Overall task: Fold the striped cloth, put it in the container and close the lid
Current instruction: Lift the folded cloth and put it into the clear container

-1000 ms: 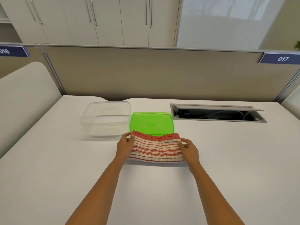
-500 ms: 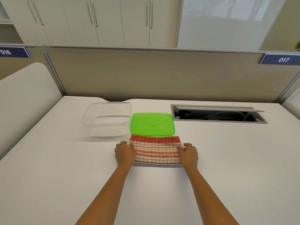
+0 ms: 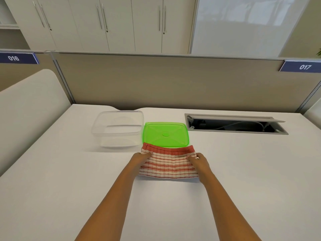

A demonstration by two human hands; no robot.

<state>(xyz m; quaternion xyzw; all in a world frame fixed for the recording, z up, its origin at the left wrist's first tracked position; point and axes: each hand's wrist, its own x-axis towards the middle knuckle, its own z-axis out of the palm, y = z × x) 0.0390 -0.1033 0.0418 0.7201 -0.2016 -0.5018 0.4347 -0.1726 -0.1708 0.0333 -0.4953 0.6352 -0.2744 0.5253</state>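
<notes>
I sit at a white desk (image 3: 243, 171) whose far edge meets a beige partition (image 3: 165, 80) topped with a grey rail. Navy number plates hang at either end of it: 016 (image 3: 17, 58) on my left, 017 (image 3: 302, 66) on my right. An open cable hatch (image 3: 234, 124) is set into the desktop (a pale cord shows inside). Beyond the partition stand white cupboards (image 3: 104, 23) with slim metal handles, beside a glossy white panel (image 3: 243, 23) catching soft reflections. A curved cream divider (image 3: 29, 108) rises on my left.
</notes>
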